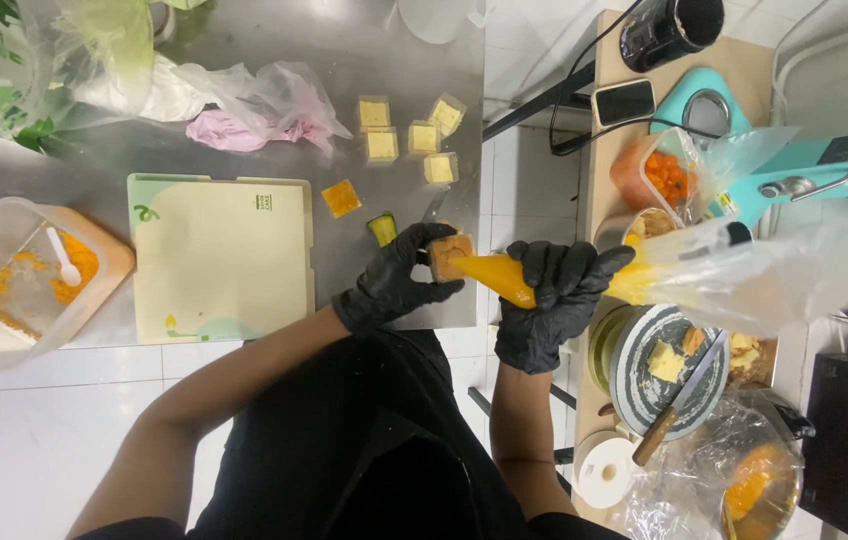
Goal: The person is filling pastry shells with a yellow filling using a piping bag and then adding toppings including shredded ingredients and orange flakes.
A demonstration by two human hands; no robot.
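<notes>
Gloved right hand (554,300) grips the piping bag (644,275), nozzle in the cake cube (451,256) that the left hand (396,280) pinches above the bench (344,250) edge — squeeze gently, cube steady, tip centred.

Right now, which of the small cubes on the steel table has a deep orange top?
The lone cube beside the cutting board; the clustered four have pale yellow tops.

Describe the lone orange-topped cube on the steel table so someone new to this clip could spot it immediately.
Start at the steel table and find the pale cream cutting board lying on it. Just off the board's upper right corner sits one small cube. Unlike the four pale yellow cubes clustered farther up the table, its top is deep orange and it sits alone.
</notes>
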